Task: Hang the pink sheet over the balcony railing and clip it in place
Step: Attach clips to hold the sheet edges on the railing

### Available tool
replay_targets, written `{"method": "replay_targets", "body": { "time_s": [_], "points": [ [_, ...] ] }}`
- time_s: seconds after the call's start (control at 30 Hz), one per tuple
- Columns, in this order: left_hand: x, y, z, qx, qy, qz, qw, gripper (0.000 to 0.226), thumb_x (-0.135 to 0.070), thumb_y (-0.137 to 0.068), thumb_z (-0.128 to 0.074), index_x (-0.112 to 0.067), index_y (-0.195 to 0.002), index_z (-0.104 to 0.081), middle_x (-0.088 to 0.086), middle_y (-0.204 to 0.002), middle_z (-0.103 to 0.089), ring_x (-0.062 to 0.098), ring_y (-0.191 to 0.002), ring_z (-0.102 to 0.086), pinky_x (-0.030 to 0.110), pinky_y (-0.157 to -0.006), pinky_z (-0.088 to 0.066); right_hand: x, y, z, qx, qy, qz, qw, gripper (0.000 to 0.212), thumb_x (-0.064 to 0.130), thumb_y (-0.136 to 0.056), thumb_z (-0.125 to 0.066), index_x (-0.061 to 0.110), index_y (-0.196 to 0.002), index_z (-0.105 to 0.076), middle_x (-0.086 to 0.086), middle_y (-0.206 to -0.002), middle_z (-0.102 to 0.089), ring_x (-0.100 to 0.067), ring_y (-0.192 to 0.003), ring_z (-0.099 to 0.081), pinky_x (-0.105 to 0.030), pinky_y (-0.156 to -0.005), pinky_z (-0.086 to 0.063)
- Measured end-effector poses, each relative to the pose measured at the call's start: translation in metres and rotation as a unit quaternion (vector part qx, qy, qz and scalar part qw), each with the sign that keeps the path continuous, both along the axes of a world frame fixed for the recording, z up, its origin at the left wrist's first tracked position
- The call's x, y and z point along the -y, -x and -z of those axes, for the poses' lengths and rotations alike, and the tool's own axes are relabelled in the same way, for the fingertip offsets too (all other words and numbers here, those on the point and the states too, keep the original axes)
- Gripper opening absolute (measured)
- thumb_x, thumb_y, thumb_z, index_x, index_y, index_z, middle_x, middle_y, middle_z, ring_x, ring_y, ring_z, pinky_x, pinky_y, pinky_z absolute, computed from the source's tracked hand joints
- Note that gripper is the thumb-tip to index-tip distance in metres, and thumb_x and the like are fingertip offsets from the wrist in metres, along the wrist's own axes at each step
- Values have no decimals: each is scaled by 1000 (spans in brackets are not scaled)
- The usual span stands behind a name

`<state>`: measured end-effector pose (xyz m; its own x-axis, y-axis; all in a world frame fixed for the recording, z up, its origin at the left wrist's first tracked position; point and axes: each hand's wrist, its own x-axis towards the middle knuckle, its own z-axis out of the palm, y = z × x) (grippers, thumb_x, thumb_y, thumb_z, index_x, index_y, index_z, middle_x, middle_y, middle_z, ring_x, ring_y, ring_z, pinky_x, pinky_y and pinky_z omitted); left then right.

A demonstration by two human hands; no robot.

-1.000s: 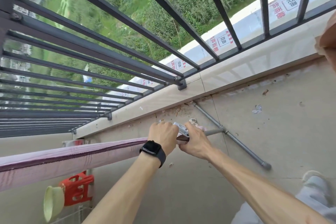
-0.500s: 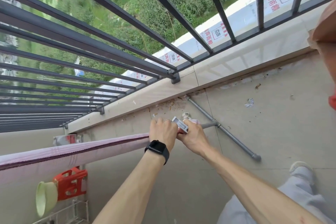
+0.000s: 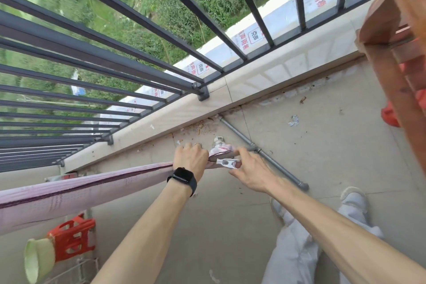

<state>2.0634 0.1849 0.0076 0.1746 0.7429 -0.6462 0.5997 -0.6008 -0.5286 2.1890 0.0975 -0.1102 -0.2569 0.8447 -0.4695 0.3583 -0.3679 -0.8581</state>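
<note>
Two hands meet at the sheet's near end. Left hand [image 3: 190, 160] curls over the top of the pink sheet [image 3: 80, 191], fingers wrapped down the far side, likely pinning the fabric to the bar beneath so it can't slide while the clip goes on; the bar itself is hidden under the cloth. Right hand [image 3: 252, 174] sits just beside it, thumb and forefinger at the tail of the metal clip [image 3: 227, 163]; fingers look fairly straight, so can't tell if it's squeezing or only touching. Clip lies along the sheet's bunched end, jaws toward the left hand; bite on the fabric isn't clear. Sheet runs from the hands out to the left edge, draped over that inner bar, apart from the dark balcony railing [image 3: 115, 60]. Judgement: clipping step, end corner. Containers: wire rack [image 3: 85, 267] bottom left, with an orange plastic stool [image 3: 71, 237] and a pale green bowl [image 3: 39, 258] at its top; bowl is tipped on its side, contents not visible.
</note>
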Motion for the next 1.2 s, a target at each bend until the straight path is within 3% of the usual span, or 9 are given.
{"method": "replay_targets", "body": {
  "time_s": [0.23,0.53,0.83,1.03,1.2],
  "points": [
    [9,16,12,28,-5,6,1000,17,-33,-98,-54,-24,-98,-69,-1,-102,-66,24,-104,-56,33,-69,-35,-10,-6,-3,24,-117,16,993,37,35,-90,-71,21,-124,-68,-9,-113,-67,-29,-109,-58,-38,-91,-45],
    [-1,12,12,47,-6,-2,999,20,-22,-97,-50,-22,-96,-70,0,-102,-66,25,-101,-58,32,-67,-35,-39,11,-10,142,-213,-116,960,24,20,-99,-57,6,-115,-66,-13,-105,-63,-33,-106,-57,-40,-78,-48],
    [0,19,13,71,13,12,997,22,-30,-99,-52,-25,-93,-72,-4,-101,-63,22,-97,-58,31,-65,-34,-53,29,-11,165,-180,-175,954,21,22,-96,-61,4,-105,-68,-11,-103,-59,-34,-110,-55,-47,-82,-55],
    [-3,22,19,40,20,15,999,19,-34,-97,-58,-22,-93,-71,-2,-95,-63,22,-94,-61,32,-64,-37,-49,24,-11,144,-157,-153,965,34,40,-96,-60,11,-113,-58,-9,-115,-56,-30,-114,-51,-43,-86,-47],
    [1,8,11,-14,45,9,999,15,-17,-97,-53,-18,-105,-66,2,-104,-64,26,-104,-59,34,-68,-40,-28,9,-17,118,-100,-103,983,50,30,-91,-67,21,-137,-48,-3,-134,-53,-28,-126,-47,-44,-100,-46]
  ]
}}
